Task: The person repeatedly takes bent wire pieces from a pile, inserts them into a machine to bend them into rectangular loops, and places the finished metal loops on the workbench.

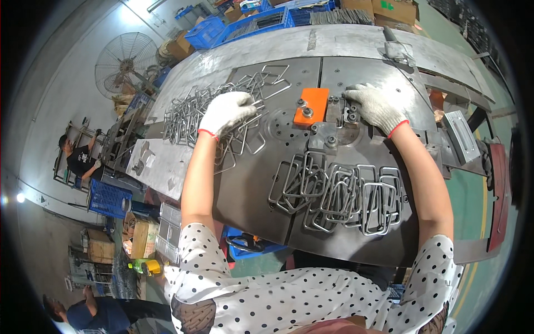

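Note:
My left hand [227,113], in a white knit glove with a red cuff, is at the right side of a heap of bent wire frames [192,111]. Its fingers are curled closed on a wire frame [259,104] at the heap's edge. My right hand [379,107], gloved alike, reaches to the right side of a metal fixture [335,110]. Its fingers are stretched forward, their tips against the fixture's bolted blocks. An orange block [312,106] is bolted at the fixture's left. Nearer me lie several closed, rounded-rectangle wire frames [345,195] in an overlapping pile.
The steel table [250,206] has a seam down its middle and a round plate with holes [282,126]. Blue crates [256,25] stand along the far edge. A grey metal box [461,136] is at the right. Two other people work at the left, by a fan [127,64] and cartons.

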Demonstrator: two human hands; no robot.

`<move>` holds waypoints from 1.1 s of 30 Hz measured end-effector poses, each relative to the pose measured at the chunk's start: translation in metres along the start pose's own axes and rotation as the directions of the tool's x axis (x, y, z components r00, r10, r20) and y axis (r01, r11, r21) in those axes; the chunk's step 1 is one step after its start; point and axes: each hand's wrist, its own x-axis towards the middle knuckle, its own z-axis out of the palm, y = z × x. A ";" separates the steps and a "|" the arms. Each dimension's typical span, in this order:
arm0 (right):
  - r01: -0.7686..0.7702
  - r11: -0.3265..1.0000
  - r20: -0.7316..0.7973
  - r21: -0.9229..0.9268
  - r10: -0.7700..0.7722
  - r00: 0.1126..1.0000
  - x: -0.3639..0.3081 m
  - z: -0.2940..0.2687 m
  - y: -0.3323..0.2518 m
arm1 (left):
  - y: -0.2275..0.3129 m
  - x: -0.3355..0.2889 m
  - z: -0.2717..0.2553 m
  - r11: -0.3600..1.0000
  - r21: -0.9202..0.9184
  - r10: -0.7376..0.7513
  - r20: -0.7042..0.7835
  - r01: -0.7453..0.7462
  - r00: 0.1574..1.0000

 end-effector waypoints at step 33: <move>-0.212 0.972 0.247 -0.101 0.230 0.941 0.084 0.000 -0.051 | 0.054 -0.072 0.039 0.811 -0.544 -0.008 -0.378 -0.215 0.926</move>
